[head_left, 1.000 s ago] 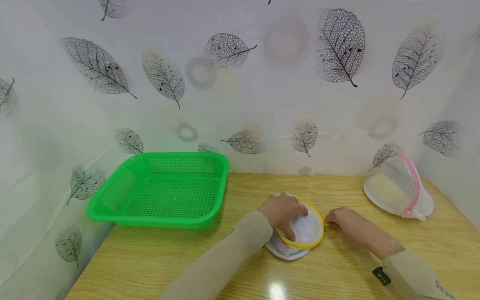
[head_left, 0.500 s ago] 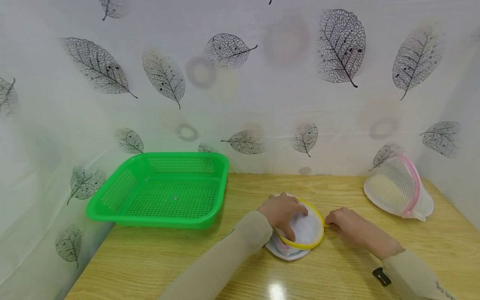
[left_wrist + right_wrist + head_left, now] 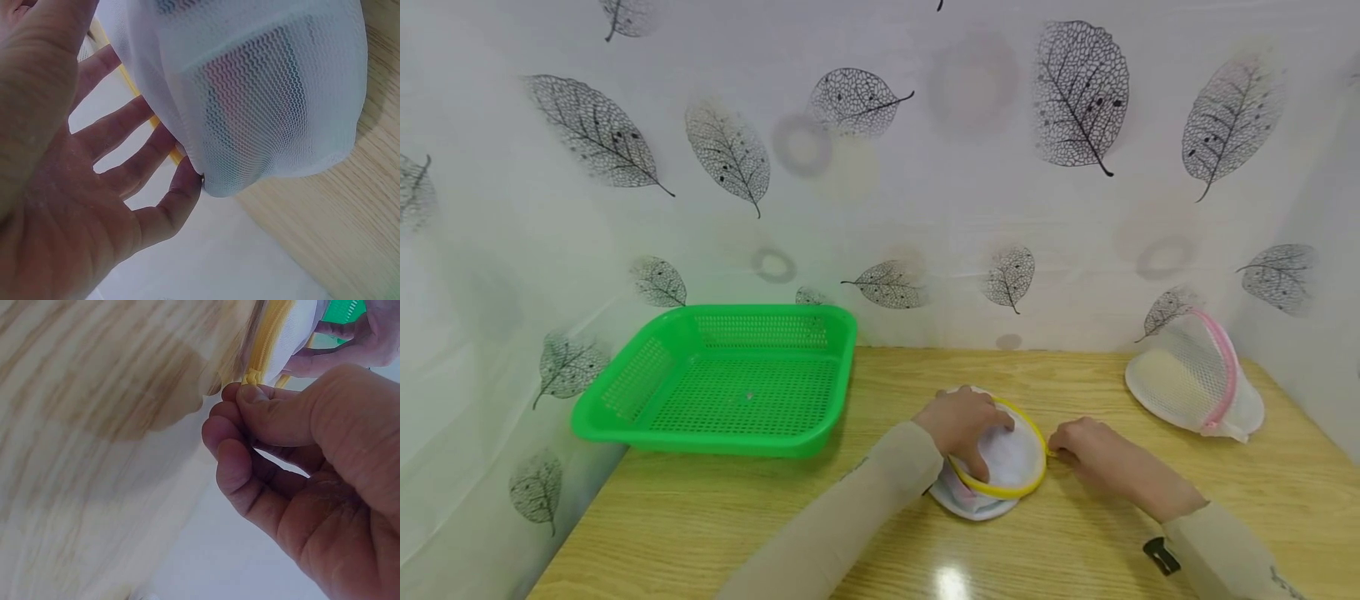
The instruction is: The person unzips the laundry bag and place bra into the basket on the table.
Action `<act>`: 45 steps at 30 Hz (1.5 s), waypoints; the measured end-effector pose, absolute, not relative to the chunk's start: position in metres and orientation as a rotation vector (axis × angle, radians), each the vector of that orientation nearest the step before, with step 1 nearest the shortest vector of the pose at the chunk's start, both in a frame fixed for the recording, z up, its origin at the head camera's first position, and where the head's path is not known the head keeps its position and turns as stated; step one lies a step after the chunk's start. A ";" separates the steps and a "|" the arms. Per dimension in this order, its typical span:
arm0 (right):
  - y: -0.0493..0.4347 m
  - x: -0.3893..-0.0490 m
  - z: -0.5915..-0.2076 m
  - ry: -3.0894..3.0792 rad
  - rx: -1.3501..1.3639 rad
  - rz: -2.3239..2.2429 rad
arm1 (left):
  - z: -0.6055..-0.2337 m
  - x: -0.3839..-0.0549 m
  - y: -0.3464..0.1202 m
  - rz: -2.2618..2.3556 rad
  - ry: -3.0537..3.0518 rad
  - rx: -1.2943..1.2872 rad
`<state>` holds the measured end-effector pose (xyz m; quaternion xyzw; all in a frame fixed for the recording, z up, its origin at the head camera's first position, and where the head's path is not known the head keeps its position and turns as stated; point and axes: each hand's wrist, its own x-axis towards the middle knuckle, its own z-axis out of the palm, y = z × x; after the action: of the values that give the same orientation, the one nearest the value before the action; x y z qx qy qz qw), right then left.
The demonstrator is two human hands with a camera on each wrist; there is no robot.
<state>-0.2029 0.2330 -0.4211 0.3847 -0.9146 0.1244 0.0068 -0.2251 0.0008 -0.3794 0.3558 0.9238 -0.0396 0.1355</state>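
Note:
A round white mesh laundry bag [image 3: 1011, 460] with a yellow zipper band stands tilted on the table, coloured contents showing through its mesh [image 3: 256, 94]. My left hand [image 3: 961, 425] holds it from the left, fingers spread and bent over its upper part; in the left wrist view the fingertips [image 3: 187, 175] meet the bag's edge by the yellow band. At the band's right side, my right hand [image 3: 1093, 450] pinches the yellow zipper pull [image 3: 252, 377] between thumb and forefinger, the other fingers curled. The pull is mostly covered by the fingertips.
A green perforated plastic basket [image 3: 715, 448] stands at the left of the wooden table [image 3: 880, 533]. At the right back lies another white mesh bag [image 3: 1187, 375] with a pink zipper band and something pale yellow inside. A leaf-patterned white curtain [image 3: 925, 208] hangs behind.

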 end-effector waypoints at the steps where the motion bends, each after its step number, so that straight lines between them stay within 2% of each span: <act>1: 0.233 -0.203 -0.421 -2.865 1.200 0.389 | -0.379 -0.225 0.001 -0.114 2.676 1.033; 45: 0.229 -0.193 -0.420 -2.892 1.204 0.418 | -0.380 -0.224 0.000 -0.106 2.688 1.037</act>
<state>-0.1935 0.2288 -0.4196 0.3808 -0.9151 0.1324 -0.0094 -0.2244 0.0000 -0.3799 0.3567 0.9246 -0.0364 0.1289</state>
